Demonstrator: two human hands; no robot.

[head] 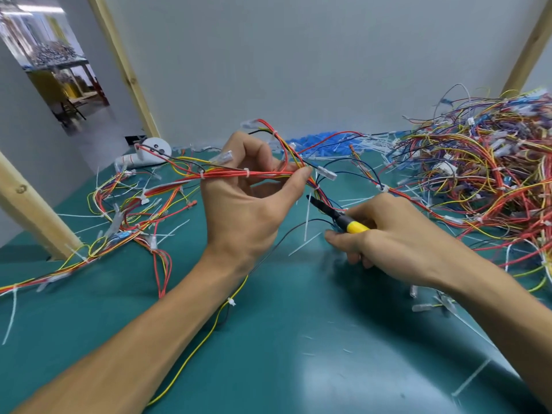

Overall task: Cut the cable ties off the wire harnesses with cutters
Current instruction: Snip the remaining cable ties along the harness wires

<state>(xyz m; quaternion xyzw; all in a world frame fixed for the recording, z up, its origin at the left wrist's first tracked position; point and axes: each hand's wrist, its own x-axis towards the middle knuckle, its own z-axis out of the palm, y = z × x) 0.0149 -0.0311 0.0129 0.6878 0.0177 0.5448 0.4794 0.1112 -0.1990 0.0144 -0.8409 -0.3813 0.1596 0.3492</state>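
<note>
Green bench mat (298, 318) strewn with snipped ties, with one big heap of harnesses (484, 174) at 2 o'clock. One left hand (248, 210) pinches one wire harness (268, 174) taut along a 9-to-3 line, showing two white cable ties (246, 172) and a third just below the thumb. One pair of cutters (334, 214), gripped in the right hand (400, 243) at 4 o'clock, points toward 10 o'clock at that nearest tie.

hands (248, 204) on harness (268, 174) and cutters (337, 215)
</note>
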